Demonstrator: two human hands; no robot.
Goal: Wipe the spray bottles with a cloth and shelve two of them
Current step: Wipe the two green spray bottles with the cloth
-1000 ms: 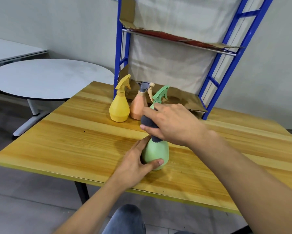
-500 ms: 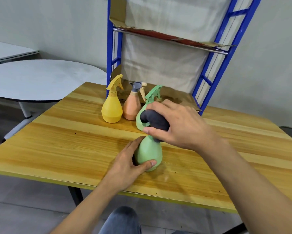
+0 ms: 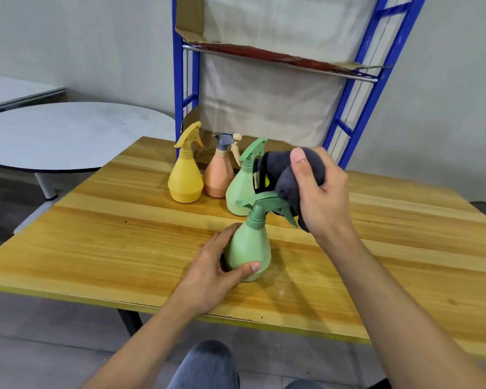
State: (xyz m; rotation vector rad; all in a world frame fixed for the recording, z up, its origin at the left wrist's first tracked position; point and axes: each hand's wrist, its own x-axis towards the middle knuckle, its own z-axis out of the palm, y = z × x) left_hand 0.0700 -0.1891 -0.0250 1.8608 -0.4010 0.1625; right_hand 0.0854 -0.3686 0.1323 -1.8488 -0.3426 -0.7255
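While left hand [image 3: 208, 273] grips bottle [image 3: 249, 248], cloth [image 3: 286, 175] touches sprayer [image 3: 264, 202].

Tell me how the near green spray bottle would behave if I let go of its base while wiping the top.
It could slide or tip: the cloth pushes high, at the trigger, though the near green bottle has a wide base. Probably light: it looks like plastic, contents unseen. The left hand round its base likely steadies it.
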